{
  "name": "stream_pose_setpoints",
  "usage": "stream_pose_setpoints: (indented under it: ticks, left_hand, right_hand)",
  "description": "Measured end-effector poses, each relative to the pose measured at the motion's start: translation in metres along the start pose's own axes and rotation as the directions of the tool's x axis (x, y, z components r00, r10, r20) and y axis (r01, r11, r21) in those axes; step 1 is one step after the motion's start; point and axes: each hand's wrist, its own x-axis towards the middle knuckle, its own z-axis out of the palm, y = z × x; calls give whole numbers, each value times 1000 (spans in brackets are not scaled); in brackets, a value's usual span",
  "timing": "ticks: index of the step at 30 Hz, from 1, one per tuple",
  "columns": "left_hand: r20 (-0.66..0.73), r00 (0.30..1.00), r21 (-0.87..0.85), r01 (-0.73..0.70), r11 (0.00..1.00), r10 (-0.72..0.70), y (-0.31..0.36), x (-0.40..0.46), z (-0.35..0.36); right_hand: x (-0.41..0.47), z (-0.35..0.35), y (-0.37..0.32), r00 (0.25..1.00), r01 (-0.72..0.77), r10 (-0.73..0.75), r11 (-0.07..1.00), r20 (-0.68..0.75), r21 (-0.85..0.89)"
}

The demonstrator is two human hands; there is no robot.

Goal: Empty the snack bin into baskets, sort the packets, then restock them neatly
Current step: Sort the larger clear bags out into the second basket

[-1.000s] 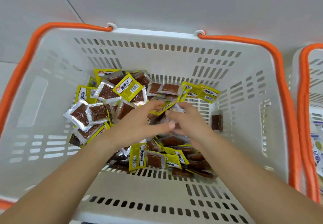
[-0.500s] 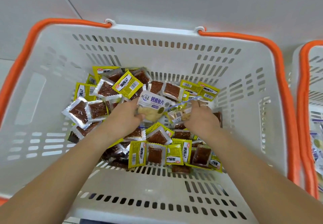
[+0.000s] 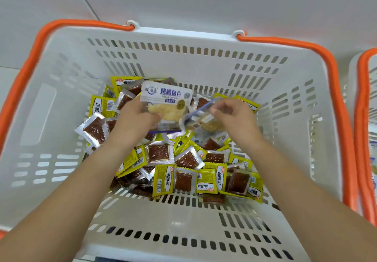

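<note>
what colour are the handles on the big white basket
Orange handles, clearest in the head view, on the white basket.

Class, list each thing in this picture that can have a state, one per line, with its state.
Left hand: grips the white fish packet, lifted.
Right hand: pinches a second clear packet, lifted.
Yellow packets: sealed, piled loose.
White basket: upright, partly filled.
Orange handles: folded down on the rim.
</note>
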Motion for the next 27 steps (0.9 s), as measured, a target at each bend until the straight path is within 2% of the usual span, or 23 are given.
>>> stream_pose_setpoints:
  ticks: [3, 7, 9, 12, 14, 16, 18, 19, 21, 22, 23, 24, 26, 27]
  left_hand:
    - [-56, 997, -202, -64, 977, 53, 9, -2, -7]
    - [-144, 967, -223, -237, 946, 209, 16, -12, -8]
    - [-90, 974, -240, -225, 944, 209, 23, -18, -6]
    - [96, 982, -281, -130, 951, 162, 33, -29, 4]
    - [179, 969, -192, -134, 972, 169, 34, -34, 15]
    - [162, 972, -64, -159, 985, 168, 29, -32, 19]
    - [102, 983, 28, -158, 987, 155, 22, -26, 14]
    - [57, 986, 52, -159, 986, 156, 18, -22, 10]
    - [-69, 984, 77, -159, 984, 164, 14, -15, -1]
    - [-133, 976, 86, -161, 983, 171, 12, -12, -7]
    - [-191, 965, 90, -165, 982, 179, 11, -9, -13]
    - [-238, 956, 74, -156, 985, 170, 12, -7, -18]
    - [-295, 946, 20, -136, 991, 136, 11, -2, -24]
    - [-302, 944, 17, -132, 991, 132, 10, -1, -25]
  right_hand:
    - [-6, -10, -26, 984, 168, -166, 986, 69, -20]
    - [-9, -19, -38, 967, 177, -222, 938, 125, 296]
    - [-9, -20, -38, 975, 173, -212, 908, 62, 382]
    - [-8, -17, -38, 980, 168, -196, 897, 25, 409]
    - [-9, -14, -38, 979, 157, -196, 904, 59, 398]
    - [-10, -13, -39, 982, 149, -184, 905, 49, 398]
    - [-10, -13, -32, 991, 127, -133, 933, -5, 336]
    - [-8, -13, -27, 995, 104, -102, 966, -22, 236]
    - [-9, -11, -15, 997, 82, -82, 982, 9, -168]
    - [-15, -6, -7, 993, 110, -83, 912, 84, -396]
    - [-23, 2, 3, 974, 198, -93, 791, 206, -578]
    - [-35, 12, 13, 924, 344, -105, 645, 366, -683]
    - [-57, 32, 33, 746, 632, -68, 386, 662, -672]
    - [-62, 39, 44, 682, 696, -17, 320, 731, -642]
